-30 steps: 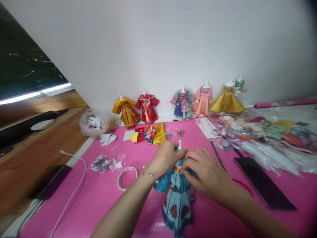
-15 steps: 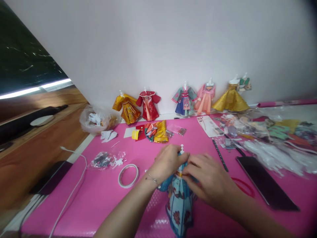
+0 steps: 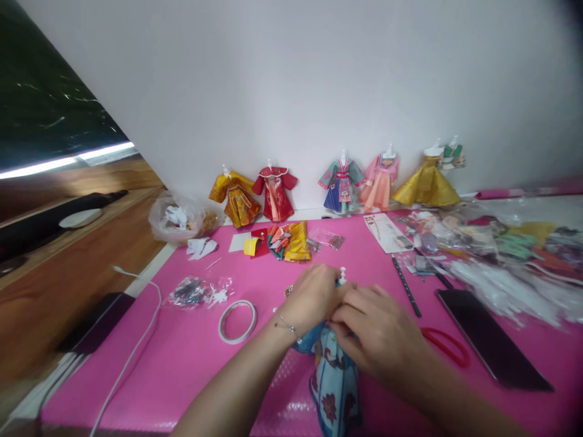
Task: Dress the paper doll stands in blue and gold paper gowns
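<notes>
A small doll dress (image 3: 336, 379), pale blue with dark red flowers and a brighter blue sleeve, lies on the pink table mat before me. A white knobbed peg (image 3: 343, 274) sticks out at its neck. My left hand (image 3: 319, 297) is closed on the upper part of the dress, just below the peg. Against it, my right hand (image 3: 371, 318) pinches the dress at chest height, its fingertips meeting my left fingers. Both hands cover the dress's waist and top. Red scissor handles (image 3: 446, 346) partly show beside my right forearm.
Dressed doll forms, among them a red robe (image 3: 274, 193) and a gold gown (image 3: 427, 181), stand along the white wall. A tape roll (image 3: 221, 321) lies left, a dark phone (image 3: 494, 340) right. Plastic bags (image 3: 505, 291) heap at far right. A white cable (image 3: 146, 334) crosses the left side.
My hands have drawn closer together over the top of the dress, hiding the gold waistband. The dress and peg sit slightly further right and lower in view.
</notes>
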The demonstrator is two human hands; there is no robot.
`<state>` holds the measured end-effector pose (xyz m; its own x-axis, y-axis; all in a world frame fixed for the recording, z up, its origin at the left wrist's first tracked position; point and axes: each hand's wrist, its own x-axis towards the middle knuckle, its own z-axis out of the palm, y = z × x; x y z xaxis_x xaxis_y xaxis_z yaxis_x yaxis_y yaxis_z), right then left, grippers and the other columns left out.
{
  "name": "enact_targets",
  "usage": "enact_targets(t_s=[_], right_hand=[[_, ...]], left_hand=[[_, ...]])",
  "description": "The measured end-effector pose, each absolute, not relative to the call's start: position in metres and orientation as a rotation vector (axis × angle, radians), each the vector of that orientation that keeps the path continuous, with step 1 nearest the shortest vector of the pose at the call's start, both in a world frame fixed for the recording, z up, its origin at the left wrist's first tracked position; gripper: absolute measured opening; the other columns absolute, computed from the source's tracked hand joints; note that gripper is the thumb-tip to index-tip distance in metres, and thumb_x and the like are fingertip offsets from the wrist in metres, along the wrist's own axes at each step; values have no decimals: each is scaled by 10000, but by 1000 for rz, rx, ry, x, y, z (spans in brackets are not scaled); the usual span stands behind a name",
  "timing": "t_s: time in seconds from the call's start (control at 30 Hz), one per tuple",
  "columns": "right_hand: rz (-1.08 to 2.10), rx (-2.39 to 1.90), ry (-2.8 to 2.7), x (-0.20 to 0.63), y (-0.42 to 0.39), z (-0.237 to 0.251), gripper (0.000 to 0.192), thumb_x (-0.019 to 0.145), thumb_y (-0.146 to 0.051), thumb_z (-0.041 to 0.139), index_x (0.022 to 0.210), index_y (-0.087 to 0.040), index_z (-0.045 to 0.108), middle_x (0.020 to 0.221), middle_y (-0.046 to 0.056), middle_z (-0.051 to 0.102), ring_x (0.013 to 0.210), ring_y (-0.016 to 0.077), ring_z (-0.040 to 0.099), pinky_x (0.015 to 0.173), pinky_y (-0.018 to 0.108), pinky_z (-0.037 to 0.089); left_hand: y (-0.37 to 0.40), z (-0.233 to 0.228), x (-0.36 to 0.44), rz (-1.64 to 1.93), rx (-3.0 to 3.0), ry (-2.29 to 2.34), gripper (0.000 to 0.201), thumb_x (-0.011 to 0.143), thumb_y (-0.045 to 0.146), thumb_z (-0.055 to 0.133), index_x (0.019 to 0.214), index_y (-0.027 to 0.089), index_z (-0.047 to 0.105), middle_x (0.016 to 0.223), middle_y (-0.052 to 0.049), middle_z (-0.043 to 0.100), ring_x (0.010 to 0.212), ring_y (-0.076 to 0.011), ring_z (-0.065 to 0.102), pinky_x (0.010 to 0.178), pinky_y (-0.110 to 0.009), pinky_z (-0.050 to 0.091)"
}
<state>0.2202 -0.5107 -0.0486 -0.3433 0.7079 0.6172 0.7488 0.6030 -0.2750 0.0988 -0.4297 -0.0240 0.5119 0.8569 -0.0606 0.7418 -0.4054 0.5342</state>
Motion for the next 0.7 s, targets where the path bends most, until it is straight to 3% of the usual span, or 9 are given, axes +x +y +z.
enact_targets(t_s=[0.1, 0.3, 0.7], right_hand=[[-63, -1099, -2083, 221, -511, -50, 220, 895, -132, 530, 704, -169, 633, 714, 47, 605, 707, 206, 508, 675, 354, 339], [-15, -1072, -2110, 225, -514, -50, 183, 883, -114, 554, 731, -165, 644, 710, 47, 612, 713, 206, 523, 679, 346, 339], [15, -1048, -2108, 226, -515, -45, 177, 884, -110, 564, 730, -165, 634, 704, 41, 613, 707, 199, 519, 672, 343, 339]], left_hand=[[-430, -21, 99, 245, 2256, 1313, 378, 858, 414, 535, 556, 187, 541, 528, 10, 464, 550, -137, 364, 517, -296, 220], [-433, -15, 98, 240, 2264, 1275, 365, 844, 402, 524, 543, 201, 478, 503, 50, 320, 533, -130, 253, 519, -291, 195], [-433, -15, 95, 291, 2222, 1227, 377, 834, 363, 528, 527, 205, 376, 504, 63, 286, 529, -119, 292, 517, -281, 201]])
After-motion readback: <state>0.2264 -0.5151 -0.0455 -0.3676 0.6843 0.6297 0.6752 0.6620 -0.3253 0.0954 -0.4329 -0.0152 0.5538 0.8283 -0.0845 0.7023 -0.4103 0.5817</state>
